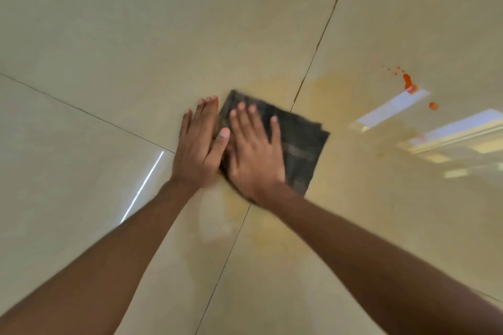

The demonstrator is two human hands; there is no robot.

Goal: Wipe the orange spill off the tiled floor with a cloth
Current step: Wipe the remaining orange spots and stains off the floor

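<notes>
Your right hand (254, 152) lies flat, fingers spread, pressing on a dark folded cloth (299, 144) on the tiled floor (109, 35). Your left hand (200, 144), also flat and gripping nothing, rests on the tile just beside the cloth's left edge, thumb touching it. Orange spill drops (407, 82) sit well beyond your right hand; a pale yellow smear (272, 236) spreads around and below both hands. No readable writing shows.

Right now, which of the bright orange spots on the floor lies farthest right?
The single round orange drop, alone below and right of the long orange blot and its small specks.
</notes>
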